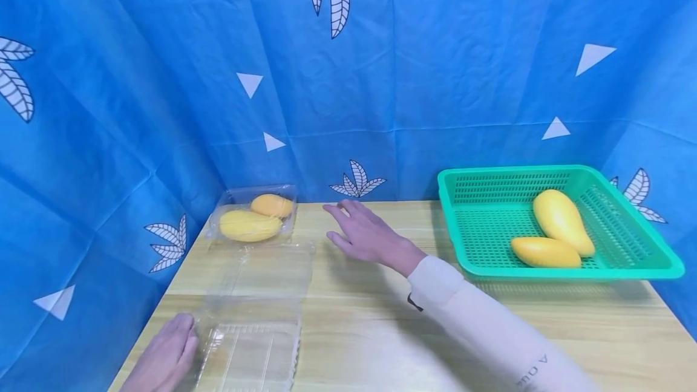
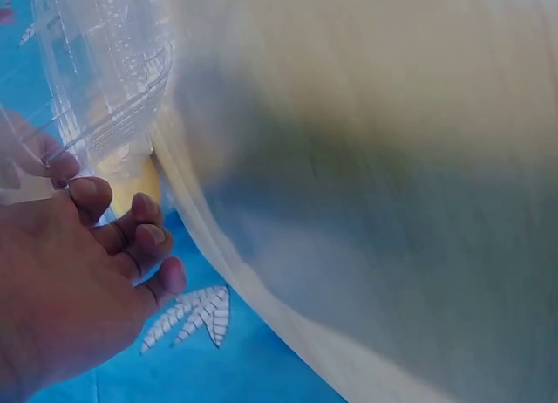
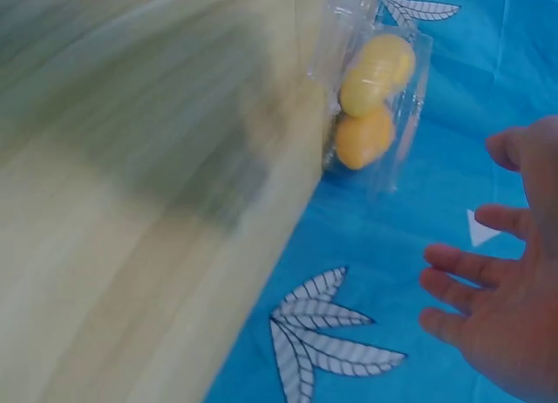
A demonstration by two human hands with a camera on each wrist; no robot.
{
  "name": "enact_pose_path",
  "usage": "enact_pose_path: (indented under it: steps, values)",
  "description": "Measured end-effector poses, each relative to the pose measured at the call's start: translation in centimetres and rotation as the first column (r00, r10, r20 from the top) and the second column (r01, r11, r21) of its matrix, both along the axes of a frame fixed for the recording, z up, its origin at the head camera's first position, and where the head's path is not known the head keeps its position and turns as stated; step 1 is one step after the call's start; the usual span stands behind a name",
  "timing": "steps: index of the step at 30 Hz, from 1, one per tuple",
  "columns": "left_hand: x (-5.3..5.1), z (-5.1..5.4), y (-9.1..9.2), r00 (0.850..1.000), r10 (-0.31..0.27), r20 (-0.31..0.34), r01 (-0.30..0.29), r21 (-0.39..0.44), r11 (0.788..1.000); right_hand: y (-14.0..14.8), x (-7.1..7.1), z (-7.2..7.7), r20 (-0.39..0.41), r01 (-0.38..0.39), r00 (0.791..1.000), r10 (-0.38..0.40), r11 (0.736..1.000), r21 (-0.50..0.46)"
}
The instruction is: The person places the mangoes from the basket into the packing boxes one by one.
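At the table's front left, my left hand [image 1: 165, 352] pinches the edge of an open clear plastic clamshell box [image 1: 247, 352] between thumb and forefinger, as the left wrist view shows. The box's lid is folded back away from me. Behind it, a second clear clamshell box [image 1: 288, 225] holds a long yellow mango [image 1: 250, 226] and a smaller orange-yellow mango [image 1: 271, 205]. My right hand [image 1: 366, 233] reaches over the back middle of the table, fingers spread and holding nothing. It is apart from the filled box, to its right.
A green plastic basket [image 1: 452, 231] stands at the back right with two yellow mangoes [image 1: 561, 219] in it. Blue curtain [image 1: 435, 65] with leaf prints hangs behind the wooden table [image 1: 370, 331] and along its sides.
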State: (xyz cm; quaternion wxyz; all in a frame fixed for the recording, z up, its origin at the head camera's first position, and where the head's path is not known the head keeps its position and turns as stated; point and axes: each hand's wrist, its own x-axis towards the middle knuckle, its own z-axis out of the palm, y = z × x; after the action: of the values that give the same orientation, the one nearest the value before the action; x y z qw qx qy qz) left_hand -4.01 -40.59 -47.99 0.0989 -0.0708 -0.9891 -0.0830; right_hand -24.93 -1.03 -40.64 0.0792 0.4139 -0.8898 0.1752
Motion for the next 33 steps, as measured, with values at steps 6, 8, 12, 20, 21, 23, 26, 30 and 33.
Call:
enact_pose_path:
  steps: [6, 8, 12, 20, 21, 23, 26, 30, 33]
  values:
    - [-0.1, 0.1, 2.1, 0.997, 0.044, 0.064, -0.048, 0.062, 0.997, 2.0, 0.7, 1.4, -0.083, -0.057, 0.995, 0.057, 0.998, 0.000]
    - [-0.2, 0.1, 3.0, 0.997, 0.044, 0.064, -0.049, 0.091, 0.995, 2.7, 0.9, 1.9, -0.127, -0.074, 0.989, 0.072, 0.997, -0.017]
    - [-0.7, -0.2, 5.2, 0.998, 0.021, 0.056, -0.027, 0.116, 0.993, 4.7, 1.2, 2.8, -0.183, -0.081, 0.980, 0.075, 0.996, -0.025]
    - [-0.9, 0.1, 8.3, 1.000, 0.008, -0.004, -0.007, 0.111, 0.994, 8.2, 1.2, 3.6, -0.174, -0.019, 0.985, 0.017, 1.000, -0.009]
    - [-0.8, 0.2, 8.7, 1.000, 0.004, -0.015, -0.003, 0.115, 0.993, 8.7, 1.1, 3.6, -0.171, -0.007, 0.985, 0.006, 1.000, -0.007]
    - [-0.8, 0.2, 9.4, 1.000, 0.003, -0.021, -0.001, 0.128, 0.992, 9.5, 1.1, 3.8, -0.161, 0.018, 0.987, -0.018, 1.000, 0.000]
    - [-1.0, 0.4, 10.6, 1.000, 0.016, 0.000, -0.016, 0.142, 0.990, 10.5, 1.0, 4.1, -0.172, 0.033, 0.985, -0.034, 0.999, -0.011]
    - [-1.7, 0.6, 12.1, 0.999, 0.024, 0.031, -0.028, 0.143, 0.989, 11.4, 0.8, 4.3, -0.212, 0.036, 0.976, -0.044, 0.998, -0.044]
    - [-2.3, 0.5, 13.3, 0.999, 0.021, 0.044, -0.027, 0.119, 0.992, 12.0, 0.8, 4.2, -0.227, 0.044, 0.972, -0.052, 0.998, -0.043]
